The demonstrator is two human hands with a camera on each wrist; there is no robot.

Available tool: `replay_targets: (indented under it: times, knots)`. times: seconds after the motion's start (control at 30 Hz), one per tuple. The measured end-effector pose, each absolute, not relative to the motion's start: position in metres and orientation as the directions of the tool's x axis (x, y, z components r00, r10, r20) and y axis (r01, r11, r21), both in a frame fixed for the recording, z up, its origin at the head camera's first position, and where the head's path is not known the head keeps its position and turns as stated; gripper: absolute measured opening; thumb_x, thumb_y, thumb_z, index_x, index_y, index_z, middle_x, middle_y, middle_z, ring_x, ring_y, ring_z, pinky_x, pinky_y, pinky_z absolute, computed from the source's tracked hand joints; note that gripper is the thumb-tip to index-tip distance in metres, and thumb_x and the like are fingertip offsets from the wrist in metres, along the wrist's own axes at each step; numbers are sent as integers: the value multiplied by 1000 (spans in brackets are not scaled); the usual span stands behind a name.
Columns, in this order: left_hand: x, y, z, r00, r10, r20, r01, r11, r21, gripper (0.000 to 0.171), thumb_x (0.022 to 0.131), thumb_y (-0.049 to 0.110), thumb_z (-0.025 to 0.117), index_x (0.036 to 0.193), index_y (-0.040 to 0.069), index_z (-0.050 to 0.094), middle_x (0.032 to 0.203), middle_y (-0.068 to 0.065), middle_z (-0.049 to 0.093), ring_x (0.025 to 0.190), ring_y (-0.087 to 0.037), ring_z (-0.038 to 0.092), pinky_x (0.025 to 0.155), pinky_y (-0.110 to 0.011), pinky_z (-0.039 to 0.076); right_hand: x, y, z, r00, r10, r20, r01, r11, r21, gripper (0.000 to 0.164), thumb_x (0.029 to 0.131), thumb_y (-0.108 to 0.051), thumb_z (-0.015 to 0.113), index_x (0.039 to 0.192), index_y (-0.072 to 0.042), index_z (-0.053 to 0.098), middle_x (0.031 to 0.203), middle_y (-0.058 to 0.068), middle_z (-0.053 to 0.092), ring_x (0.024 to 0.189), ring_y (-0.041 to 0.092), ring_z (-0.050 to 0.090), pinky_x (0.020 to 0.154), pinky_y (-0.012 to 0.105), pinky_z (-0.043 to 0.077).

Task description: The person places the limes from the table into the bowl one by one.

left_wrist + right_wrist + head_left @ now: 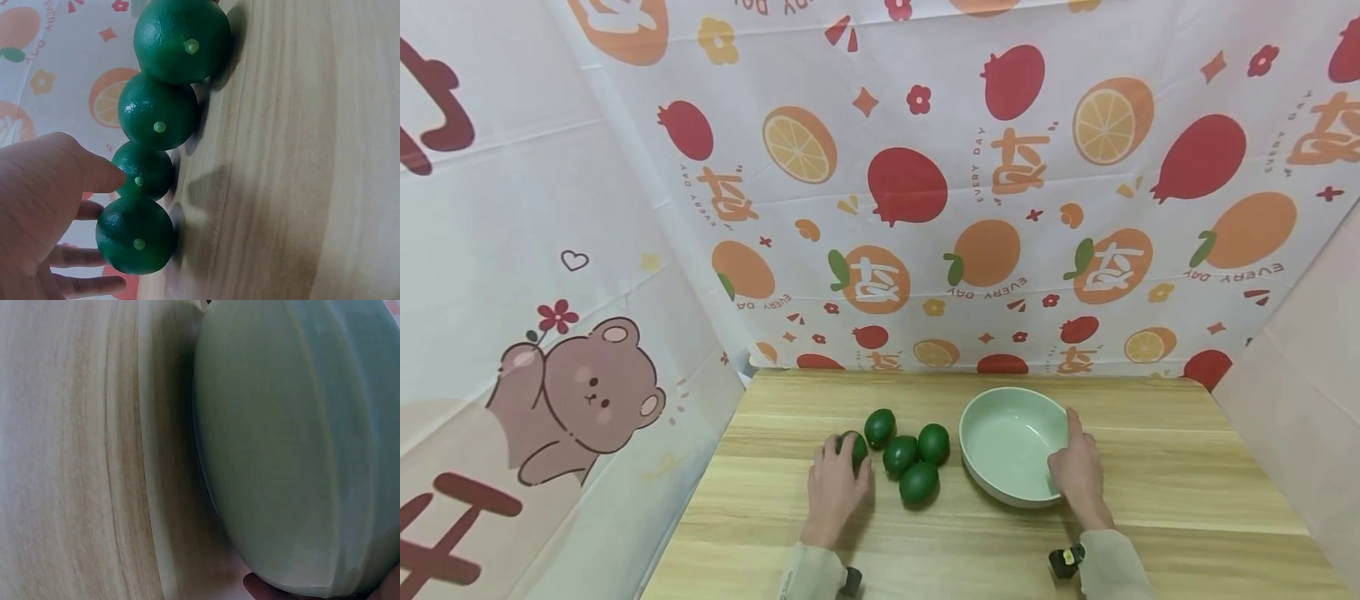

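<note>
The left hand (837, 490) had its fingers spread around one green fruit (859, 450). The right fingers pinched the bowl (1009, 454), probably for steadiness.

Counts, head view. Limes (901, 456): five in total. Bowl (1000, 454): one. Hands: two, i.e. one left hand (837, 490) and one right hand (1078, 475). Sleeves (1116, 568): two, one per arm. Black wrist devices (1064, 562): two. Wooden table (1180, 483): one. Printed bear (591, 392) on the side cloth (497, 225): one. Outlined heart (575, 261), same cloth: one. Left wrist view: four of the five limes visible.
</note>
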State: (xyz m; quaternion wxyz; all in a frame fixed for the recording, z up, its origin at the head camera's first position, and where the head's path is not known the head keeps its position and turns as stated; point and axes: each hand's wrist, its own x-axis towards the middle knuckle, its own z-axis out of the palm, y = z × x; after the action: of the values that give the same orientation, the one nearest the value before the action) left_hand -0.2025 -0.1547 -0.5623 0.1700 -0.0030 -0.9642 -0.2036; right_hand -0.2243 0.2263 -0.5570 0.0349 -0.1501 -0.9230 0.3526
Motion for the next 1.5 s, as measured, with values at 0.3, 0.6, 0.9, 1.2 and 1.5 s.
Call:
replay_targets:
  times: [0.3,0.6,0.9,1.2,1.5]
  knots:
    - [-203,-157,-561,-956,-80,281,54,896,440,47,87,20,77,130,13,59,134,-27,55,109,-44,62,67,-57,60,-225,230,-554,-955,293,-41,248,718,-650,87,81,5,51,161,-7,20,132,40,52,105,46,59,89,59,52]
    - [-203,-158,-567,-953,-75,293,66,894,443,44,86,15,80,124,12,59,134,-27,55,112,-45,62,70,-57,60,-228,240,-547,-965,216,-146,258,702,-664,87,80,5,51,159,-4,16,144,42,42,106,47,59,74,45,57]
    - [-205,-156,-568,-937,-105,333,63,888,456,43,83,12,83,119,8,59,129,-26,58,107,-47,65,71,-57,60,-231,243,-554,-968,224,-114,241,698,-674,74,86,0,43,156,0,19,138,43,49,100,42,62,76,44,55]
    - [-206,-156,-568,-941,-116,319,55,876,479,41,85,13,81,120,7,60,130,-27,58,107,-47,66,77,-59,59,-231,240,-553,-964,239,-116,254,704,-663,75,85,2,47,155,3,20,131,43,53,92,38,63,70,38,55]
    - [-208,-157,-573,-935,-130,329,47,877,478,43,86,12,80,122,7,58,129,-27,58,105,-47,66,76,-58,60,-232,239,-557,-955,262,-137,285,694,-661,77,86,2,49,156,2,19,131,42,54,95,39,64,70,38,56]
